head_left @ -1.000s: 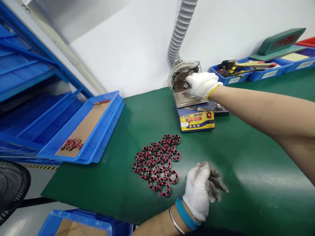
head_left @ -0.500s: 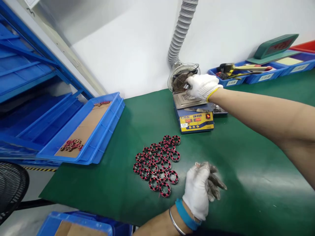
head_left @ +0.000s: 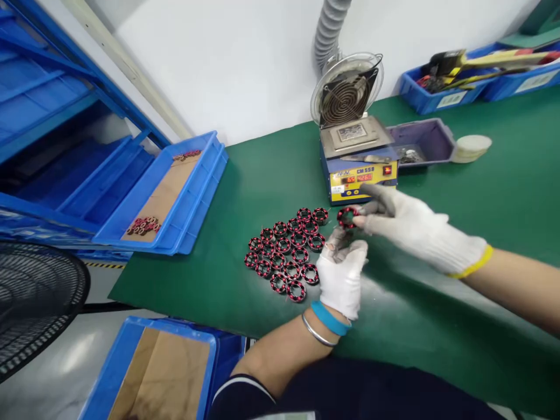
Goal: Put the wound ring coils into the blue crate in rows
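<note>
My right hand [head_left: 394, 224], in a white glove with grey fingertips, pinches a small ring-shaped motor stator [head_left: 347, 217] with red windings. Just below that stator, my left hand [head_left: 342, 271], also gloved, has its fingers curled up close to the ring's lower edge. Whether it grips the stator or something thin there is hidden by the fingers. Left of my hands, several similar stators [head_left: 283, 245] lie grouped on the green table. Behind my right hand stands a solder pot [head_left: 363, 175] with a lit red display and a metal top plate.
A fume fan [head_left: 345, 100] with a grey hose [head_left: 331, 29] rises behind the pot. Right of it are a purple tray [head_left: 437, 146], white discs [head_left: 472, 147] and blue tool bins [head_left: 420, 99]. Stacked blue trays [head_left: 192, 221] stand at left, near a black floor fan [head_left: 39, 303].
My right hand has come from the solder pot toward me and now holds a stator beside my left hand. My left hand has curled its fingers close to it. The camera view has shifted.
</note>
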The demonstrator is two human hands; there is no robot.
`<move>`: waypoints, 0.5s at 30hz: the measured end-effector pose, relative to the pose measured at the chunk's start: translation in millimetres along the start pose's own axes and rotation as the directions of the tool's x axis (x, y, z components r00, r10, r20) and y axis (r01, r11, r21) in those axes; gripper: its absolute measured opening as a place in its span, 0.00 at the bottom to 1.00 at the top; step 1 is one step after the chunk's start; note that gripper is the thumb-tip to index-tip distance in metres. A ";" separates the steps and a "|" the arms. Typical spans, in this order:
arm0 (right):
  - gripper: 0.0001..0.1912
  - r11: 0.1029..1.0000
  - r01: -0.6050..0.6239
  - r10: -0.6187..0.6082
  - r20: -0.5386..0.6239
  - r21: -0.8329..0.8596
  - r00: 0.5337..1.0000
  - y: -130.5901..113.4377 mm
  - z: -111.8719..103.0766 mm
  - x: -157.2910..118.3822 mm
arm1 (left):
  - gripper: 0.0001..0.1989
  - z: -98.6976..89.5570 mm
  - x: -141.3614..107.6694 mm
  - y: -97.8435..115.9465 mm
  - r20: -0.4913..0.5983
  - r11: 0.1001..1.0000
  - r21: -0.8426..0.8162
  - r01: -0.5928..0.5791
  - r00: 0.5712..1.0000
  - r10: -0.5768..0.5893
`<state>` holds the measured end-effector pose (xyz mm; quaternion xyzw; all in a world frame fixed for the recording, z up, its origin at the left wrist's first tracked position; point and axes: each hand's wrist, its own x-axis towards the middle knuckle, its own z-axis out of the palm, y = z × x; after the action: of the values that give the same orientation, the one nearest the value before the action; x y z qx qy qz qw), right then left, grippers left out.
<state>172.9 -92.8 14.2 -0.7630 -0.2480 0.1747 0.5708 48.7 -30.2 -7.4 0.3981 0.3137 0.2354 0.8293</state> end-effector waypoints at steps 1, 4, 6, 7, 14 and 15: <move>0.38 0.998 -0.023 0.020 0.055 0.056 0.998 8.1 3.9 -10.4 | 0.16 -0.1 1.6 -0.4 -0.018 1.000 -0.004 -0.010 1.000 0.010; 0.34 0.966 -0.160 0.116 0.215 0.202 0.970 16.9 4.9 -28.9 | 0.18 -0.5 4.3 -1.4 -0.074 0.999 -0.036 -0.008 0.997 0.005; 0.31 0.922 -0.281 0.201 0.292 0.265 0.935 14.5 -1.7 -31.3 | 0.22 -1.0 4.0 -1.8 -0.071 1.000 -0.028 0.010 0.997 -0.012; 0.29 0.901 -0.338 0.250 0.308 0.274 0.918 12.9 -5.7 -30.4 | 0.23 -1.3 3.5 -2.1 -0.059 1.000 -0.013 0.015 0.998 -0.016; 0.19 0.889 -0.325 0.268 0.209 0.324 0.940 19.2 -17.3 -23.6 | 0.14 -2.8 0.4 -4.0 -0.015 0.986 0.160 -0.044 0.999 0.047; 0.19 0.890 -0.310 0.262 0.182 0.335 0.948 19.9 -16.2 -24.4 | 0.13 -2.0 -0.4 -3.9 -0.009 0.977 0.207 -0.055 0.998 0.058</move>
<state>165.4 -124.1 -0.6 -0.6609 -0.1335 0.3491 0.6507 47.6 -31.6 -11.5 0.4891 0.3312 0.2280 0.7740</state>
